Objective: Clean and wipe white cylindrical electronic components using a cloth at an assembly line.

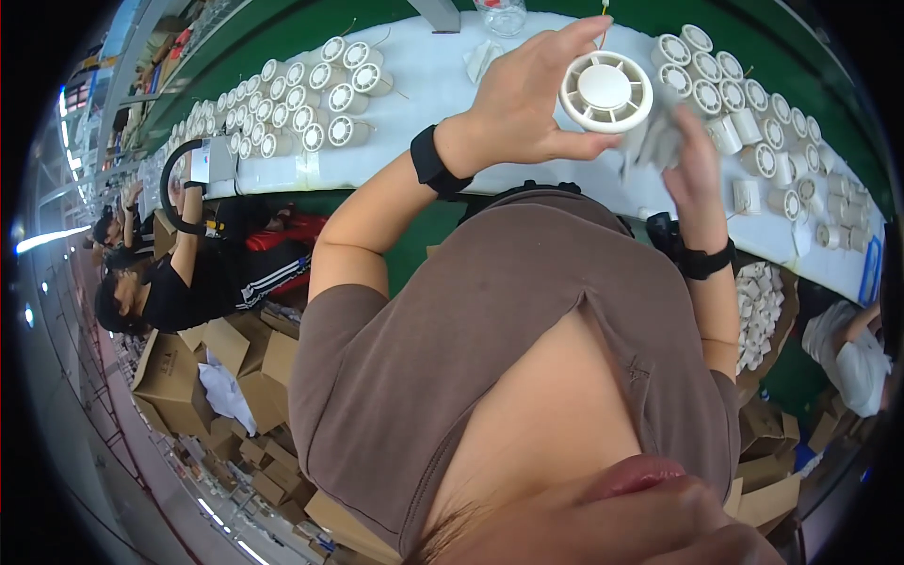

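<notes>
My left hand [518,99] is closed around the edge of a white round plastic housing [604,87], thumb below and fingers above. The housing's face has a plain centre disc ringed by spokes and slots, and a thin wire [604,38] sticks up behind it. My right hand [697,160], smeared by motion, grips a greyish-white cloth [652,143] just right of the housing. Whether the cloth touches the housing, I cannot tell. Dark bands circle both wrists.
Several similar white housings [311,99] stand in rows on the white table [405,151] at left, with more [730,94] at right. A clear plastic container [502,14] and a crumpled white cloth [482,59] lie at the far edge. Cardboard boxes [179,377] and a co-worker [179,282] are at left.
</notes>
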Demonstrator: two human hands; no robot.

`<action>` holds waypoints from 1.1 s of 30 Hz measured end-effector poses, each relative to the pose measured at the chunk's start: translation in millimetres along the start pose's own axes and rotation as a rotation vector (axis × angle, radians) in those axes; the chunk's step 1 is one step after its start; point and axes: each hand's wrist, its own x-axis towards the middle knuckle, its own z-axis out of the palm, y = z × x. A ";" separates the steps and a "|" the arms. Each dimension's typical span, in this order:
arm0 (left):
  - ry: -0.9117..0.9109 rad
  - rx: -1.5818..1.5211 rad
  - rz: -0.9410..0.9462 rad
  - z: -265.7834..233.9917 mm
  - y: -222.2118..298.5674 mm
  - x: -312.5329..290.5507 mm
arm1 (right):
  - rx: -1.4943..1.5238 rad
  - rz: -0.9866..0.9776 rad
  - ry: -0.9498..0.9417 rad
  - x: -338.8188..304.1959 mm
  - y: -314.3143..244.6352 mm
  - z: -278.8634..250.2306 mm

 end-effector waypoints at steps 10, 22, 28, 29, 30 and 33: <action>-0.074 0.174 -0.160 3.6 -9.9 -25.2 | -1.472 -1.393 -0.294 -3.1 -3.6 42.4; 0.176 0.546 -0.553 -65.6 -108.7 -108.2 | 0.163 -0.035 0.022 30.6 33.3 -56.8; -0.004 0.889 -0.797 -94.9 -189.4 -142.9 | 0.231 -0.001 0.197 12.9 27.5 -38.7; -0.125 0.970 -0.836 -90.9 -193.8 -144.3 | 0.232 -0.015 0.213 9.6 26.2 -34.9; -0.125 0.963 -0.838 -87.8 -194.3 -149.8 | 0.234 -0.028 0.228 7.1 25.2 -31.1; -0.129 1.349 -0.666 -87.3 -191.3 -161.9 | 0.245 -0.046 0.260 5.9 22.9 -31.8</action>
